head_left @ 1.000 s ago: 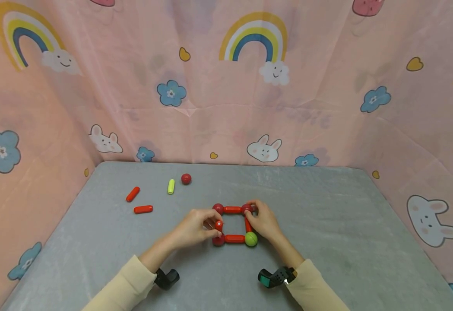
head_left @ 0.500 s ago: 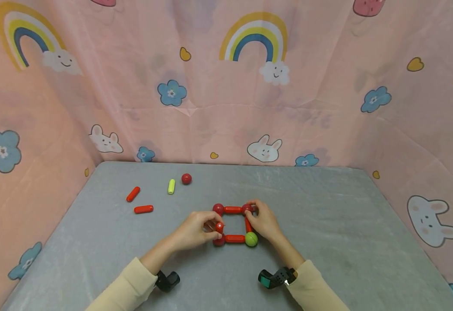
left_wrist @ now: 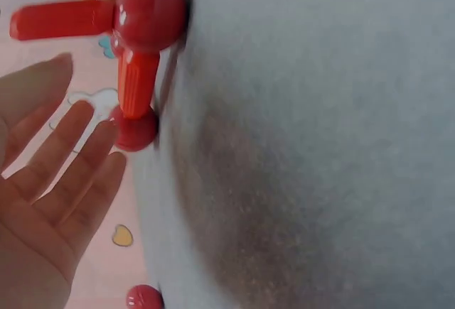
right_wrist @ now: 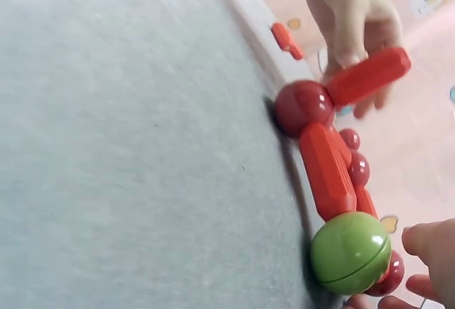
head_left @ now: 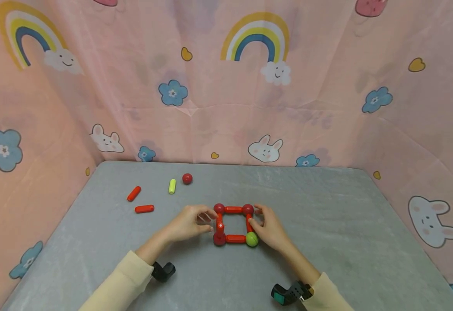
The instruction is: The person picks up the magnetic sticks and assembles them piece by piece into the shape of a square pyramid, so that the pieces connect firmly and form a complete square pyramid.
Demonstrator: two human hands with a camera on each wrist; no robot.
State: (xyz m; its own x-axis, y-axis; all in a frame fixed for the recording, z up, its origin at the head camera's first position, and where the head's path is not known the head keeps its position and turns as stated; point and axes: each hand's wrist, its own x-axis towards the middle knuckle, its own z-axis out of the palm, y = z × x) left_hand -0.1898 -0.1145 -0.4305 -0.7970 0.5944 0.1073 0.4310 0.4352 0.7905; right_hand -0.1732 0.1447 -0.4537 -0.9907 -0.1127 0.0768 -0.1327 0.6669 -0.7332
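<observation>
Red rods and balls form a square on the table, with a green ball (head_left: 251, 239) at its near right corner. From the near left red ball (head_left: 219, 239) a red rod (left_wrist: 64, 20) stands upright. My left hand (head_left: 190, 223) is just left of that corner, its fingers spread and apart from the rod in the left wrist view. Beside the square's right side is my right hand (head_left: 270, 229), fingers loosely bent with nothing gripped. Its fingertips come close to the far right red ball (head_left: 248, 210); whether they touch anything is hard to tell.
Two loose red rods, one slanted (head_left: 134, 194) and one level (head_left: 144, 209), lie on the left of the grey table (head_left: 327, 233). A yellow-green rod (head_left: 172, 186) and a single red ball (head_left: 187, 179) lie farther back. A pink patterned curtain (head_left: 207, 129) surrounds the table.
My left hand has let go of the upright rod and drawn back left. My right hand has released the far right ball and shifted slightly right and nearer. The rod stays standing.
</observation>
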